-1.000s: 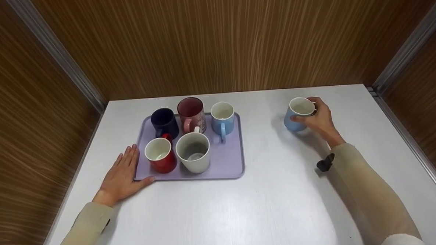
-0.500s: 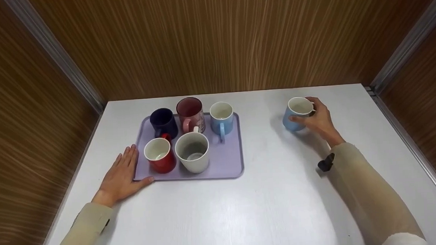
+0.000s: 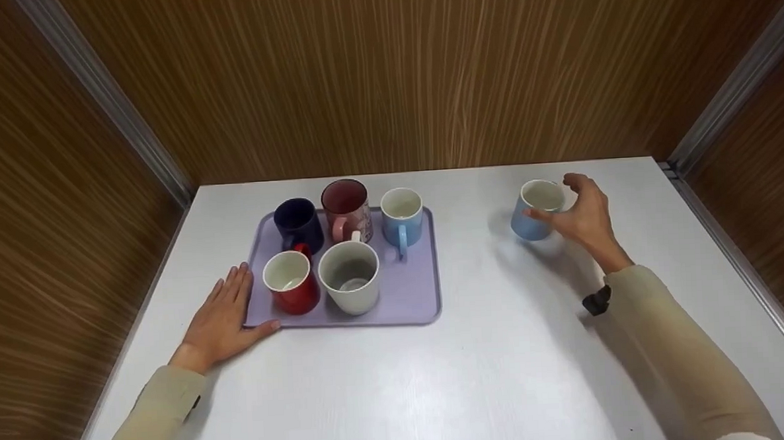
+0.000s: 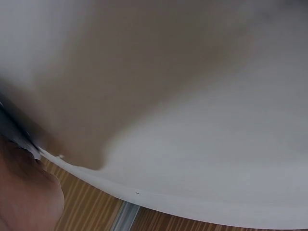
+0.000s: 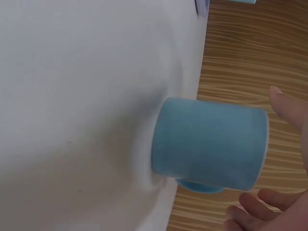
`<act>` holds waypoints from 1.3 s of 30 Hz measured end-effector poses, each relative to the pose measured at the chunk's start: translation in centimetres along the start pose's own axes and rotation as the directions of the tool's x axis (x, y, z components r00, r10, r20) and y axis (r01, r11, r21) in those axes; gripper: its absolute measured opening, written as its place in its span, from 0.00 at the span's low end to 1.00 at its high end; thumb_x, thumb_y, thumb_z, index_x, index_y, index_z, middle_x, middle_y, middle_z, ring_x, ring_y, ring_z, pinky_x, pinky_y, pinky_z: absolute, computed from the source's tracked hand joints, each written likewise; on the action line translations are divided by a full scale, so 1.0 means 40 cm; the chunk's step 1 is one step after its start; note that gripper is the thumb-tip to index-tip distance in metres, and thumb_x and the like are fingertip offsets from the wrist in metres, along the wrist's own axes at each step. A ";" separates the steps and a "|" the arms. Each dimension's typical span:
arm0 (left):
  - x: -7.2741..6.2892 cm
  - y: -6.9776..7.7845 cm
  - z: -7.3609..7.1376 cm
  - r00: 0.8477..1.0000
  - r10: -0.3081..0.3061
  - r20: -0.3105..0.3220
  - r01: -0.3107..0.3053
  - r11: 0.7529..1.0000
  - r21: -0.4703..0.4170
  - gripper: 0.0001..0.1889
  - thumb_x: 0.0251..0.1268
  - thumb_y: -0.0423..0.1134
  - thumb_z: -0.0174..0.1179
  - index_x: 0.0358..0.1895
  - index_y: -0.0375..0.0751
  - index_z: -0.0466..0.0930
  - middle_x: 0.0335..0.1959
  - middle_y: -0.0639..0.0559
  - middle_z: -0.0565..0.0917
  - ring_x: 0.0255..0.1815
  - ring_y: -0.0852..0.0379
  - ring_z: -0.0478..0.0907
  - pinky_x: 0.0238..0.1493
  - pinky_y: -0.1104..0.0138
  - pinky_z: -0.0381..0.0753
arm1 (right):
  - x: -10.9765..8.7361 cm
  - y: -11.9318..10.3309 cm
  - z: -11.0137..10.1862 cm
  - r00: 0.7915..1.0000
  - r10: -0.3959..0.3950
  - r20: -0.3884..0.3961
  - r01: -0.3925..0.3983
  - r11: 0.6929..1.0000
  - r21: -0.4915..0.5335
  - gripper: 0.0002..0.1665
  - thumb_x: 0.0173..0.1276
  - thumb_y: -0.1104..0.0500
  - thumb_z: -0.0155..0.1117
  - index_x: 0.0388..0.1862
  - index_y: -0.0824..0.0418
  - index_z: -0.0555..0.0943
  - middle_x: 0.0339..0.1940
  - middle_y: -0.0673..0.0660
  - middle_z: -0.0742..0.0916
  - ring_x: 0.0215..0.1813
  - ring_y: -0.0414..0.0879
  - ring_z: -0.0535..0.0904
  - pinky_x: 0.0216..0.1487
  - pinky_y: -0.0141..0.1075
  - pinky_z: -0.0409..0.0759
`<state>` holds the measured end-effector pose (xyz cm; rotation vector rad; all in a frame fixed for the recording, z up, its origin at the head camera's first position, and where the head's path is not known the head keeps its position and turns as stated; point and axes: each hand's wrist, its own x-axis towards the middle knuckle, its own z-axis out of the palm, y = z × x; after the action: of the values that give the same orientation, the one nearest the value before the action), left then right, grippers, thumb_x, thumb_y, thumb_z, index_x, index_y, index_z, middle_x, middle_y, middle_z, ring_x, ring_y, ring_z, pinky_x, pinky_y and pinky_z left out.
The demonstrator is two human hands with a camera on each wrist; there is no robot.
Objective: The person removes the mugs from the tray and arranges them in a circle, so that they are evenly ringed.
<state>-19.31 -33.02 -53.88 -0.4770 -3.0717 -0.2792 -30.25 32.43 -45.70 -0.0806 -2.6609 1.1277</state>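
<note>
Beside blue mug [image 5: 208, 143], right hand [image 3: 585, 219] spread, left hand [image 3: 216, 323] flat against tray [image 3: 408, 292]

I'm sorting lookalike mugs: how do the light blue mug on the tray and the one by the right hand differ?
The tray mug stands on the tray; the other mug on the table. In the head view, the tray mug's handle shows in front; the other mug's is mostly hidden. Both are upright, light blue outside, whitish inside.
</note>
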 end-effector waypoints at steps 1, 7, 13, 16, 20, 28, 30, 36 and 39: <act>0.000 0.000 0.000 1.000 -0.001 0.002 0.001 1.000 0.001 0.62 0.67 0.76 0.58 0.85 0.27 0.49 0.88 0.32 0.51 0.89 0.34 0.46 0.88 0.41 0.48 | -0.003 -0.007 -0.003 1.000 -0.005 -0.007 0.005 1.000 -0.003 0.62 0.56 0.42 0.87 0.78 0.71 0.66 0.76 0.73 0.75 0.78 0.70 0.69 0.79 0.66 0.68; 0.000 -0.002 0.001 1.000 -0.001 0.007 0.001 1.000 -0.004 0.63 0.67 0.77 0.57 0.85 0.27 0.48 0.88 0.32 0.50 0.89 0.34 0.46 0.88 0.42 0.48 | -0.023 -0.051 -0.004 0.997 -0.066 -0.029 0.066 0.998 0.022 0.58 0.55 0.45 0.88 0.76 0.70 0.69 0.75 0.71 0.77 0.78 0.69 0.71 0.77 0.66 0.70; 0.006 -0.004 0.001 1.000 -0.003 0.003 0.003 1.000 0.000 0.63 0.67 0.77 0.56 0.86 0.28 0.47 0.88 0.33 0.50 0.90 0.35 0.46 0.88 0.42 0.47 | -0.053 -0.108 0.019 0.982 -0.188 -0.032 0.190 0.979 0.080 0.55 0.54 0.48 0.89 0.74 0.68 0.72 0.72 0.70 0.80 0.74 0.68 0.75 0.72 0.67 0.73; 0.008 -0.005 0.000 1.000 -0.004 0.005 0.004 1.000 0.004 0.63 0.67 0.77 0.56 0.86 0.29 0.47 0.88 0.33 0.49 0.90 0.35 0.46 0.88 0.42 0.47 | -0.071 -0.138 0.037 0.971 -0.240 -0.019 0.240 0.965 0.108 0.54 0.54 0.49 0.90 0.74 0.68 0.73 0.72 0.69 0.81 0.75 0.66 0.75 0.75 0.66 0.71; 0.007 -0.005 0.001 1.000 0.000 0.004 0.000 1.000 0.006 0.63 0.67 0.77 0.56 0.86 0.28 0.47 0.88 0.33 0.50 0.89 0.35 0.46 0.88 0.42 0.47 | -0.099 -0.172 0.065 0.956 -0.292 -0.001 0.290 0.949 0.120 0.55 0.53 0.49 0.90 0.74 0.66 0.74 0.72 0.66 0.81 0.75 0.64 0.74 0.78 0.64 0.68; 0.012 -0.003 0.002 1.000 0.011 -0.023 -0.011 1.000 0.016 0.63 0.66 0.76 0.58 0.85 0.26 0.49 0.87 0.31 0.52 0.89 0.34 0.48 0.88 0.42 0.49 | -0.151 -0.221 0.143 0.912 -0.409 0.047 0.387 0.890 0.240 0.56 0.48 0.52 0.92 0.73 0.70 0.75 0.70 0.66 0.83 0.73 0.62 0.77 0.76 0.59 0.72; 0.013 -0.003 0.003 1.000 0.010 -0.016 -0.009 1.000 0.019 0.63 0.67 0.77 0.58 0.85 0.26 0.49 0.88 0.32 0.51 0.89 0.35 0.47 0.88 0.42 0.48 | -0.164 -0.229 0.165 0.898 -0.436 0.052 0.407 0.871 0.275 0.55 0.48 0.53 0.92 0.73 0.70 0.76 0.70 0.65 0.84 0.73 0.61 0.78 0.76 0.58 0.73; 0.004 -0.002 0.004 1.000 0.004 -0.007 -0.004 1.000 0.011 0.62 0.67 0.76 0.57 0.85 0.27 0.49 0.88 0.32 0.51 0.89 0.34 0.47 0.87 0.41 0.50 | -0.200 -0.256 0.237 0.849 -0.521 0.092 0.453 0.806 0.380 0.54 0.49 0.52 0.91 0.73 0.66 0.77 0.70 0.61 0.84 0.72 0.59 0.80 0.77 0.57 0.74; 0.001 -0.002 0.005 1.000 0.009 -0.015 -0.008 1.000 0.013 0.62 0.67 0.76 0.57 0.85 0.26 0.50 0.87 0.31 0.52 0.89 0.33 0.48 0.87 0.41 0.50 | -0.217 -0.275 0.270 0.834 -0.536 0.130 0.449 0.798 0.402 0.54 0.50 0.50 0.91 0.74 0.63 0.77 0.71 0.58 0.84 0.72 0.57 0.80 0.77 0.58 0.75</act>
<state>-19.39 -33.05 -54.09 -0.4851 -3.0539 -0.2610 -24.04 15.92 -46.89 0.8266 -2.3774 1.4640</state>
